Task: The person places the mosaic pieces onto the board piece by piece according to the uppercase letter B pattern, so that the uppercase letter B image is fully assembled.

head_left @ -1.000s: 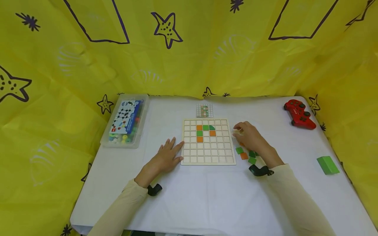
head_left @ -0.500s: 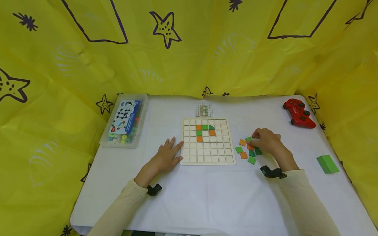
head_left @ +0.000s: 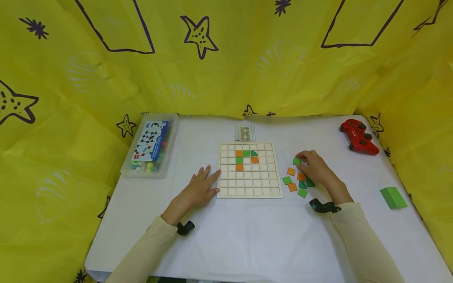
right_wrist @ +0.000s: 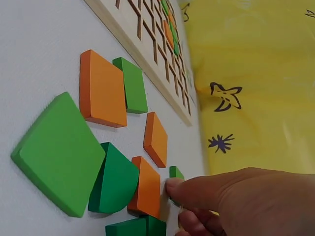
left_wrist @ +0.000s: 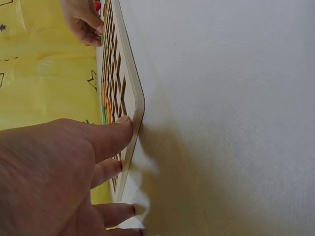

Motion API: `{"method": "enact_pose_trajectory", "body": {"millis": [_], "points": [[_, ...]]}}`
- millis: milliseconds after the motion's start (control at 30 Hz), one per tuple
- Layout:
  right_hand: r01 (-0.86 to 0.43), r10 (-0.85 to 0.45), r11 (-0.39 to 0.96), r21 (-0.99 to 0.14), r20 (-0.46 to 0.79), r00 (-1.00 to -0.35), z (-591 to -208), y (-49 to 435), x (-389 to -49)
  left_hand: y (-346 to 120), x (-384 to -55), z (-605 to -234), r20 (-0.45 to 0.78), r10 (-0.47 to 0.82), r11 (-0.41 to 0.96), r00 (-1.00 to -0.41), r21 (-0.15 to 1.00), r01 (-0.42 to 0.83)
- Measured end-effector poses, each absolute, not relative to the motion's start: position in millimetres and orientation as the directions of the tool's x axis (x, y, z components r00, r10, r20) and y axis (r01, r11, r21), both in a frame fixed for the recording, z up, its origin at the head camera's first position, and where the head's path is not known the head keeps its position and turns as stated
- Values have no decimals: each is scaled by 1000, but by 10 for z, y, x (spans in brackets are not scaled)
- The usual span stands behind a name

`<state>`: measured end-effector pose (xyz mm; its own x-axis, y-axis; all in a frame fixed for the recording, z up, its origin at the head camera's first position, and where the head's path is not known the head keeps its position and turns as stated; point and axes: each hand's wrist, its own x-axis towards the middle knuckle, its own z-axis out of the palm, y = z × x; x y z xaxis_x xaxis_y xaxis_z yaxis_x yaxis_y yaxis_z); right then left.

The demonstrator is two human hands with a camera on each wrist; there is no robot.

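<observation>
A wooden grid board [head_left: 249, 196] lies on the table with several orange and green tiles [head_left: 239, 160] set in its upper cells. My left hand [head_left: 199, 188] lies with spread fingers at the board's left edge; in the left wrist view its thumb [left_wrist: 115, 136] touches the rim. Right of the board, my right hand [head_left: 316, 168] pinches a green square tile [head_left: 296, 161] between thumb and fingers. Below that hand lie loose tiles: orange squares [right_wrist: 103, 91], light green squares [right_wrist: 61, 155] and dark green pieces [right_wrist: 115, 182], one with a curved side.
A small printed pattern card [head_left: 245, 133] lies behind the board. At the left stands a clear plastic box [head_left: 163, 167] of coloured pieces. A red game controller [head_left: 359, 136] and a green block [head_left: 393, 197] are at the right. Yellow cloth [head_left: 233, 86] hangs behind the table.
My right hand has moved from beside the board rightward to the loose tiles, then slightly away from me with a green square tile in its fingers. The left hand stays put.
</observation>
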<state>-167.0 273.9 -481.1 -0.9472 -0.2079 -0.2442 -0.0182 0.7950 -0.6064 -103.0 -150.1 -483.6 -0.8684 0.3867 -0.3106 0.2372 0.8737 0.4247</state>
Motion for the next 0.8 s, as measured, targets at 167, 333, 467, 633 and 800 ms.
{"method": "enact_pose_trajectory", "body": {"millis": [167,333,467,633,800], "points": [[-39,-214,774,-631,-203,-956,-4868,2763,-1670,-1501,-1031,-4829,-309,389,872,-868,427,239],[-59,-209,764,-643,-160,-965,-4928,2760,-1692,-1496,-1044,-4828,-310,395,873,-865,421,248],[-62,-200,752,-656,-137,-970,-4969,2714,-1716,-1487,-1042,-4831,-314,387,876,-867,418,239],[-90,-211,738,-668,-102,-972,-4978,2593,-1731,-1482,-1034,-4843,-321,373,884,-871,409,228],[-142,-272,707,-692,-81,-959,-4921,2376,-1716,-1481,-1029,-4842,-320,373,884,-871,408,229]]}}
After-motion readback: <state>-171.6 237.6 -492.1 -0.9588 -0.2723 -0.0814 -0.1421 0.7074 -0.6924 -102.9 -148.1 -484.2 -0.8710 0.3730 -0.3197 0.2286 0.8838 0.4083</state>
